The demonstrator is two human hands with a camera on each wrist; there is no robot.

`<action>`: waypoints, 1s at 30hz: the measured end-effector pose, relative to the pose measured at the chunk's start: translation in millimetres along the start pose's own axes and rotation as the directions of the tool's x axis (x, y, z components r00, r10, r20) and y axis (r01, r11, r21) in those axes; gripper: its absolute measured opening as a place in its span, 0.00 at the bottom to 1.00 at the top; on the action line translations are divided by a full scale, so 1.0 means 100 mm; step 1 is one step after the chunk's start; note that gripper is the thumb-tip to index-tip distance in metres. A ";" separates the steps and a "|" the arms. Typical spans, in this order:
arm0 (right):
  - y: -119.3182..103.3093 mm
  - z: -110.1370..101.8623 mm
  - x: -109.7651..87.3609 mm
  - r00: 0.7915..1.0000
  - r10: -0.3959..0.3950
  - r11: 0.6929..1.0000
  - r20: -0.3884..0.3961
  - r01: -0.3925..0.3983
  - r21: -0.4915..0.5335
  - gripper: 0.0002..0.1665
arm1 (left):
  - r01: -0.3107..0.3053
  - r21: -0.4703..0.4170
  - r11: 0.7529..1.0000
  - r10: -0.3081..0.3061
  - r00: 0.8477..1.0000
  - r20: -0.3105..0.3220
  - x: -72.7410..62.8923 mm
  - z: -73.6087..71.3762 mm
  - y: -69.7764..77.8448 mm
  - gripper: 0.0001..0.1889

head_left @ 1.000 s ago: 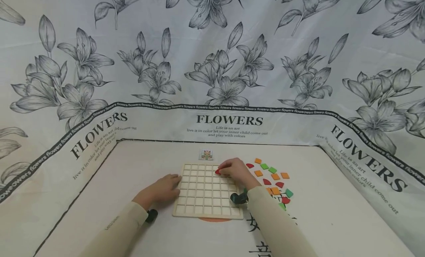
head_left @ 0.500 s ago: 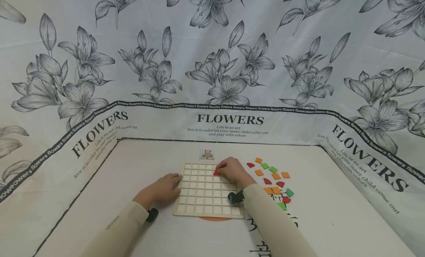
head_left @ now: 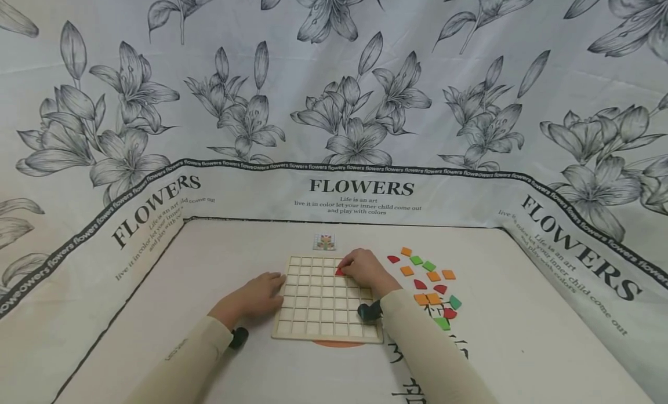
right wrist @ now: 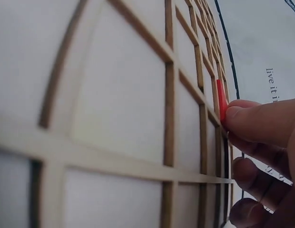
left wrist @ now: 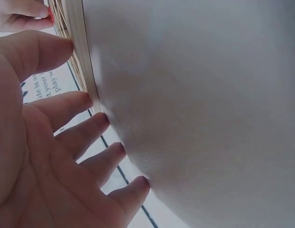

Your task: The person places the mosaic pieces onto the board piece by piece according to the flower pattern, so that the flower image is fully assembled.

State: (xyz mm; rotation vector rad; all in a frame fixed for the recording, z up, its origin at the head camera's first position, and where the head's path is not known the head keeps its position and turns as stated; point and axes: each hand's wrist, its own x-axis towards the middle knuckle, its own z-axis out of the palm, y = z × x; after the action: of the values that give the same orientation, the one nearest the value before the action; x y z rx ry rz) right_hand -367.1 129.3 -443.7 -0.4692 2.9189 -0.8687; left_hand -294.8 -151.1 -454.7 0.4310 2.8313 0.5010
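Observation:
A wooden grid board (head_left: 314, 304) lies in the middle of the table, its cells bare where they show. My right hand (head_left: 367, 269) pinches a red tile (right wrist: 221, 100) between thumb and fingers, right at a cell near the board's far right side. Part of that tile is hidden under the fingertips. Along the board's left edge, my left hand (head_left: 253, 299) rests with relaxed, spread fingers. Its thumb and index fingertip touch the wooden side (left wrist: 81, 52) in the left wrist view.
Loose orange, green and red tiles lie scattered right of the board, among them an orange square (head_left: 449, 275) and a red quarter-round (head_left: 420, 284). A small pattern card (head_left: 325, 241) lies behind the board. Flower-printed cloth (head_left: 360, 195) walls the table's back and sides.
My right hand has shifted slightly left with the red tile, which now sits lower at its cell. The left hand has stayed at the board's edge.

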 end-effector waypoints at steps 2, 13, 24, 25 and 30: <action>-0.03 -0.02 -0.02 1.000 -0.006 0.999 0.010 0.007 -0.033 0.07 | 0.002 0.000 1.000 -0.002 1.000 0.002 0.00 0.00 0.00 0.31; -0.03 -0.21 -0.15 0.996 0.000 0.981 0.091 0.018 -0.194 0.09 | 0.008 0.000 1.000 -0.008 1.000 0.011 -0.04 0.01 0.03 0.31; 0.16 -0.55 -0.23 0.988 0.107 0.954 0.113 -0.070 -0.290 0.10 | 0.003 0.017 1.000 -0.003 1.000 0.006 -0.04 -0.03 0.02 0.31; 0.19 -0.57 -0.24 0.987 0.107 0.951 0.117 -0.068 -0.302 0.10 | 0.002 0.014 1.000 -0.003 1.000 0.007 -0.04 -0.04 0.02 0.31; 0.31 -0.59 -0.28 0.981 0.140 0.930 0.133 -0.085 -0.358 0.12 | 0.000 0.000 1.000 0.000 1.000 0.004 -0.03 -0.03 0.02 0.31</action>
State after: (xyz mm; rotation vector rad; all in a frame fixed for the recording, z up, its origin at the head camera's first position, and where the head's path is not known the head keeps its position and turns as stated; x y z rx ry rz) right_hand -357.0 193.9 -411.8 -0.3624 2.9206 -0.2783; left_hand -292.1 -151.4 -451.1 0.4320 2.8276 0.4993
